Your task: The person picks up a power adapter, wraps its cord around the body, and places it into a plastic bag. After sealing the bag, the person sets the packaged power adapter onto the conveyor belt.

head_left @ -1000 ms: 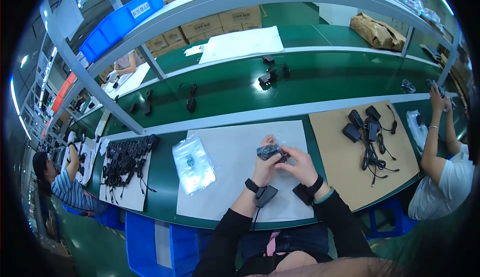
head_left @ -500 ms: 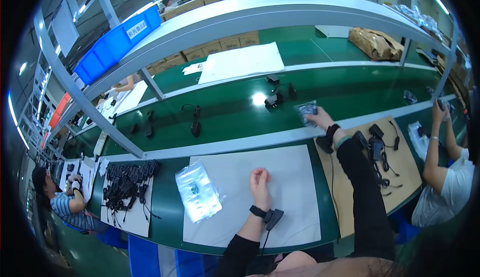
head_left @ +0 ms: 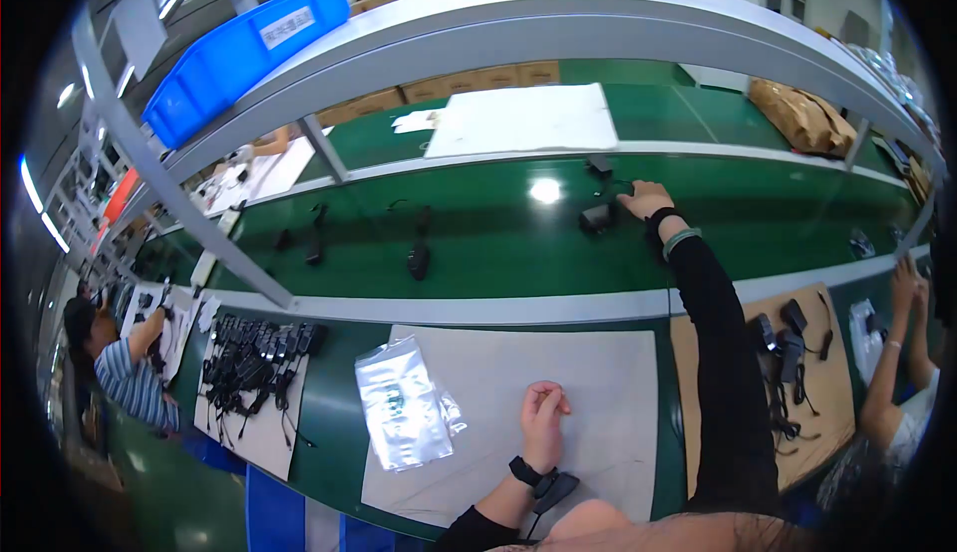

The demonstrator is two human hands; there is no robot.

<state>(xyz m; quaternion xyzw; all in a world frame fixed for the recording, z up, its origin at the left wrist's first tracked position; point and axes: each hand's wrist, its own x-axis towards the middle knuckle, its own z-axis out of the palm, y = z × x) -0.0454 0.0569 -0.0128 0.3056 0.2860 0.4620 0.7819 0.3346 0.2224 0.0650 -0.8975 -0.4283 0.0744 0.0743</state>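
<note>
The right hand (head_left: 643, 196) is reaching across the green conveyor belt (head_left: 478, 253), fingers closing on a small black plastic power adapter (head_left: 596, 217). It is probably light and rigid, best taken by its body. The left hand (head_left: 543, 422) is resting loosely curled and empty on the white paper mat (head_left: 598, 393) near the desk's front edge.

Green conveyor belt (head_left: 478, 253) with black adapters (head_left: 419, 259)

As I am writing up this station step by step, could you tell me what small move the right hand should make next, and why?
Probably close the fingers on the black adapter and lift it. The right hand is stretched out over the green conveyor belt, beside the adapter, though actual contact is unclear. The left hand rests loosely curled on the white mat, holding nothing.
</note>
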